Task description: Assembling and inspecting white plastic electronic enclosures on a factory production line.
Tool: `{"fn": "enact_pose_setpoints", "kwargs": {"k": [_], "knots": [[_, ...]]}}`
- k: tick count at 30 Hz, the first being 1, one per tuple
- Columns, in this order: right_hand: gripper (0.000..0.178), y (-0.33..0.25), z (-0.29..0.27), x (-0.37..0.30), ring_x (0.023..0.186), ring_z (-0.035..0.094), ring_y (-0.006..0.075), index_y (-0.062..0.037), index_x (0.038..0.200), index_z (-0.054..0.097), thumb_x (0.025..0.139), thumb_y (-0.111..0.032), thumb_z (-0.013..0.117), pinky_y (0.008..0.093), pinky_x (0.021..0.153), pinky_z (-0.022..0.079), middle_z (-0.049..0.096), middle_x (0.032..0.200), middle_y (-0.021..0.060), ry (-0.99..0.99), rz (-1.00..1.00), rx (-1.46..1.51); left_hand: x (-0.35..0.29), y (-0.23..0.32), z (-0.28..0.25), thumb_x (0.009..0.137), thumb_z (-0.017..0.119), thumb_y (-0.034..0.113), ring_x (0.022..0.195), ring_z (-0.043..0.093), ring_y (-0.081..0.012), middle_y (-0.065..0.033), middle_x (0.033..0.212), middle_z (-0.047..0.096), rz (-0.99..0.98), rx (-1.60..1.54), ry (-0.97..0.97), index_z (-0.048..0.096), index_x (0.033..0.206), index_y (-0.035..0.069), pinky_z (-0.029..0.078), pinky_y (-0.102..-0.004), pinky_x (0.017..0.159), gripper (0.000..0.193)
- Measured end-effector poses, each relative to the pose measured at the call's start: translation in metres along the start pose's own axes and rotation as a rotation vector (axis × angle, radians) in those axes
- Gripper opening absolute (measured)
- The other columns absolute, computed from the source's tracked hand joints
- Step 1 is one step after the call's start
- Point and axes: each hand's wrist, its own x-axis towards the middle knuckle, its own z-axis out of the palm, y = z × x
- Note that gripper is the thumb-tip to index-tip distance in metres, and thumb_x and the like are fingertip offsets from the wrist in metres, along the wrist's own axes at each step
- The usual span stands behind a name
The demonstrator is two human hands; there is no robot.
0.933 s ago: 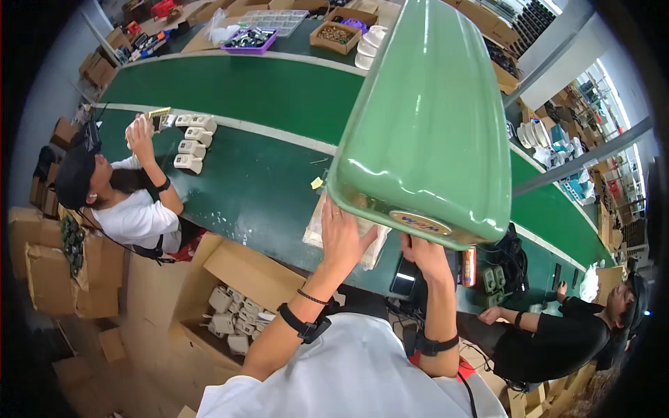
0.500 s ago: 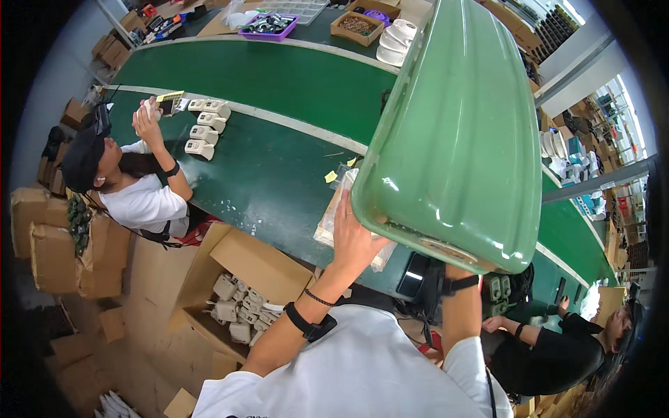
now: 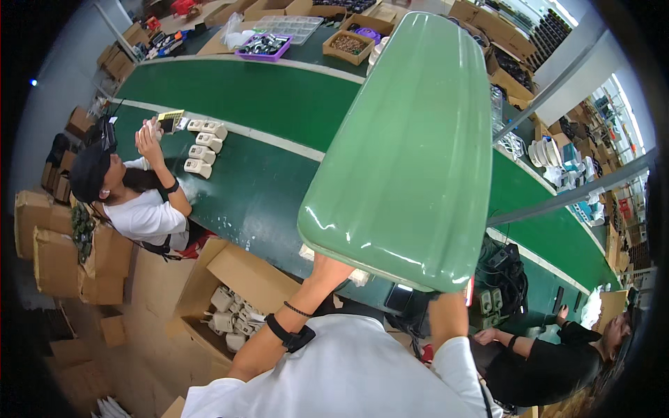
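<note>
A large green plastic tub point(image 3: 404, 153), glossy and ribbed, is raised and tilted in front of me, covering the middle of the view. My left hand point(image 3: 332, 267) goes in under its near left edge. At its near right corner is my right hand point(image 3: 448, 306), partly smeared by motion. The fingers of both hands are hidden behind the tub, which they hold up between them. Pale items point(image 3: 359, 276) peek out below the tub's near edge. A dark phone-like slab point(image 3: 398, 297) lies on the bench close to my right hand.
Left, a co-worker point(image 3: 143, 209) holds a small white object beside a row of cream devices point(image 3: 202, 153) on the green bench point(image 3: 258, 188). A carton point(image 3: 254, 272) of similar parts stands below. Another co-worker point(image 3: 543, 362) is at right, near a metal pole point(image 3: 571, 195) and black bag point(image 3: 505, 279).
The tub has shifted left and turned, with its near edge lower. My left hand has moved left and further under it, so its fingers no longer show. The right hand has moved slightly left.
</note>
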Motion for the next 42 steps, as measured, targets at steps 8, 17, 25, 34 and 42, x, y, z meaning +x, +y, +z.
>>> {"fn": "enact_pose_setpoints", "kwargs": {"k": [8, 17, 25, 34, 42], "knots": [[0.060, -0.219, 0.116, -0.028, 0.100, 0.058, 0.0258, -0.0010, 0.104, 0.062, 0.105, -0.053, 0.032, 0.0382, 0.089, 0.046, 0.061, 0.105, 0.0159, -0.190, -0.573, -0.214, -0.013, 0.007, 0.004, 0.073, 0.087, 0.025, 0.128, 0.044, -0.0476, -0.0284, 0.137, 0.050, -0.012, -0.013, 0.067, 0.050, 0.139, -0.003, 0.034, -0.0514, 0.113, 0.081], [0.048, -0.281, 0.142, 0.073, 0.077, 0.054, 0.0113, 0.0050, 0.114, 0.064, 0.111, -0.030, 0.032, 0.0274, 0.066, 0.046, 0.063, 0.095, 0.0098, -0.295, 0.046, 0.312, 0.011, 0.037, -0.033, 0.066, 0.085, 0.021, 0.119, 0.052, -0.0503, -0.0377, 0.127, 0.053, -0.041, 0.012, -0.010, 0.043, 0.133, -0.016, 0.044, -0.0511, 0.104, 0.088], [0.020, -0.045, 0.063, -0.035, 0.075, 0.071, 0.0325, -0.0013, 0.092, 0.065, 0.075, -0.008, 0.074, 0.0412, 0.071, 0.056, 0.070, 0.079, 0.0156, -0.308, 0.042, -0.556, -0.036, 0.035, -0.105, 0.099, 0.056, 0.042, 0.115, 0.062, -0.0337, -0.0209, 0.130, 0.060, -0.749, -1.278, -0.300, 0.048, 0.138, -0.006, 0.052, -0.0469, 0.099, 0.062], [0.048, 0.035, 0.082, -0.111, 0.093, 0.069, 0.0457, -0.0005, 0.105, 0.062, 0.066, -0.014, 0.086, 0.0503, 0.082, 0.057, 0.070, 0.099, 0.0248, -0.611, 0.322, -0.980, -0.057, 0.016, -0.077, 0.103, 0.036, 0.050, 0.118, 0.061, -0.0353, -0.0167, 0.137, 0.057, -1.084, -1.791, -0.179, 0.049, 0.141, 0.007, 0.055, -0.0518, 0.095, 0.058], [0.015, -0.044, 0.061, -0.075, 0.089, 0.075, 0.0295, 0.0054, 0.090, 0.068, 0.080, -0.003, 0.075, 0.0360, 0.078, 0.060, 0.072, 0.090, 0.0207, -0.473, 0.641, -0.373, -0.085, 0.097, -0.155, 0.072, 0.085, 0.010, 0.127, 0.053, -0.0275, -0.0214, 0.139, 0.053, -0.105, -0.779, -0.102, 0.039, 0.139, 0.002, 0.044, -0.0441, 0.108, 0.082]]}}
